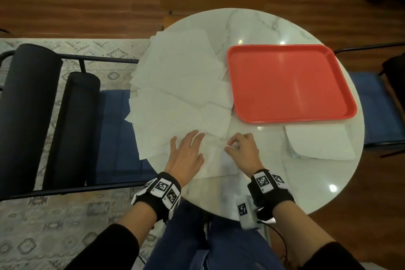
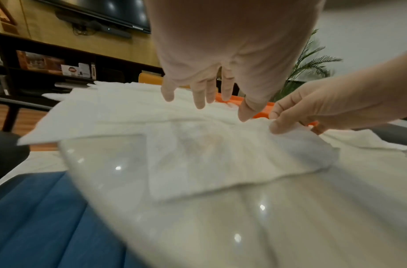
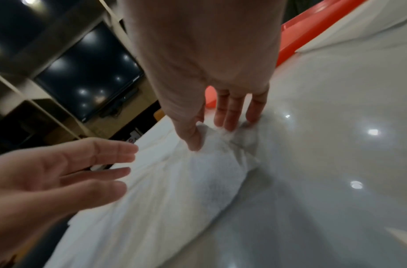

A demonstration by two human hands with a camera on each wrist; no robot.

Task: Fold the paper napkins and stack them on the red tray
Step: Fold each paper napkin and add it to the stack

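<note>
Several white paper napkins point(image 1: 182, 85) lie spread and overlapping on the left half of the round marble table point(image 1: 252, 26). The red tray point(image 1: 289, 81) sits bare on the right half. Nearest me lies one unfolded napkin point(image 1: 217, 160) point(image 2: 220, 156) point(image 3: 175, 181). My left hand point(image 1: 186, 151) point(image 2: 205, 96) point(image 3: 71, 168) hovers over its left part with fingers straight and spread. My right hand point(image 1: 241, 147) point(image 2: 280, 119) point(image 3: 205, 136) pinches the napkin's far right corner between thumb and fingers, lifting and creasing it.
A folded white napkin pile point(image 1: 317, 142) lies on the table just in front of the tray. A chair with a blue seat point(image 1: 116, 133) and black bolsters stands at the left. Another blue chair point(image 1: 379, 105) stands at the right. My legs are under the table's near edge.
</note>
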